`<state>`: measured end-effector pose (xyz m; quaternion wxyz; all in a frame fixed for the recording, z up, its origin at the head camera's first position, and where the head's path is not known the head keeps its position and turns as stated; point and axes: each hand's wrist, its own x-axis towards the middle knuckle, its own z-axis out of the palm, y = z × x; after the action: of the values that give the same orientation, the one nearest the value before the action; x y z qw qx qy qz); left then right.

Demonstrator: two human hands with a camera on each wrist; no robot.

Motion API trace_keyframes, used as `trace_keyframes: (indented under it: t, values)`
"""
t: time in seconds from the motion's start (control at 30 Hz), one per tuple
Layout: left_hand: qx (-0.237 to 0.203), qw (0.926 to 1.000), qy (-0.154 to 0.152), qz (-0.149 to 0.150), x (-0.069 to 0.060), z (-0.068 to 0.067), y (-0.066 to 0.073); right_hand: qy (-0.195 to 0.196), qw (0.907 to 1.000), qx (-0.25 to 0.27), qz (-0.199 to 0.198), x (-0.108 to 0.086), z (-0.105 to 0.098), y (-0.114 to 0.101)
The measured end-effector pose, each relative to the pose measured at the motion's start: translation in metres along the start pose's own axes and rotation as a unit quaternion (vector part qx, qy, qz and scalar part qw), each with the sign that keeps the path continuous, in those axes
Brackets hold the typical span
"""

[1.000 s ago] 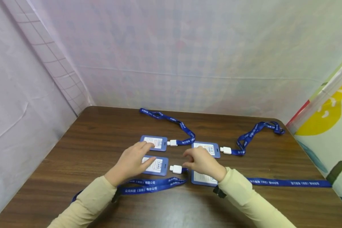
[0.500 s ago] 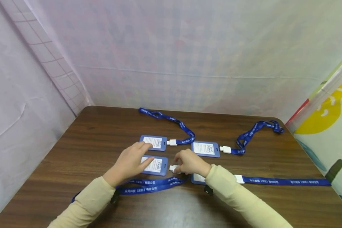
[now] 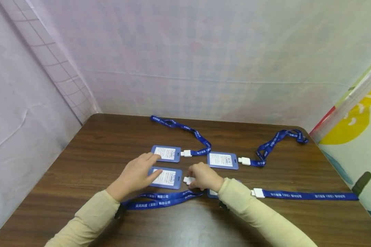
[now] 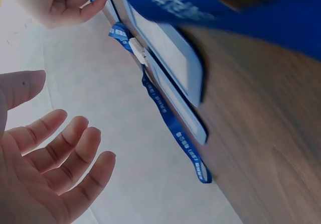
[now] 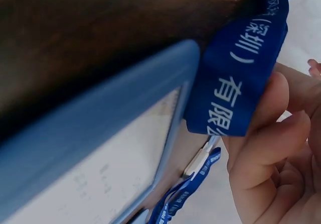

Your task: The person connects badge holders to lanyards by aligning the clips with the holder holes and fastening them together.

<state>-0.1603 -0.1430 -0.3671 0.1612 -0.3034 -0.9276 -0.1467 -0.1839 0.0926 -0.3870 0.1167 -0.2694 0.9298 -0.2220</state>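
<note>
My left hand (image 3: 133,175) hovers with loosely bent, spread fingers beside two blue badge holders at left, the far one (image 3: 173,155) and the near one (image 3: 170,178). Nothing lies between its fingers in the left wrist view. My right hand (image 3: 205,176) has curled fingers and pinches the white clip (image 3: 189,180) of a blue lanyard (image 3: 154,204). That clip sits just right of the near left holder, apart from its slot. In the right wrist view the printed lanyard strap (image 5: 230,83) runs against the fingertips. My right hand and sleeve partly cover the near right badge holder (image 3: 212,194).
Another badge holder (image 3: 222,160) lies behind my right hand. White clips lie by the slots of the other holders, on a far left lanyard (image 3: 201,139), a far right lanyard (image 3: 269,145) and a straight near right lanyard (image 3: 309,195). A curtain (image 3: 204,68) hangs behind the brown table (image 3: 111,137).
My right hand has moved left and down from over the right badge holders to the white clip, uncovering the far right holder. My left hand has shifted slightly left.
</note>
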Motion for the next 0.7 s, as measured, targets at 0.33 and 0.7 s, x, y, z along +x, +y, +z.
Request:
trace_keyframes:
  t: [0.33, 0.7]
  values:
    - [-0.032, 0.9967, -0.073, -0.011, -0.006, -0.005, -0.022, -0.005, 0.9999, 0.004, 0.012, 0.002, 0.002, 0.001]
    - [-0.07, 0.9861, -0.15, -0.01, -0.008, -0.001, -0.046, -0.009, 0.9996, 0.016, 0.024, 0.002, 0.003, 0.003]
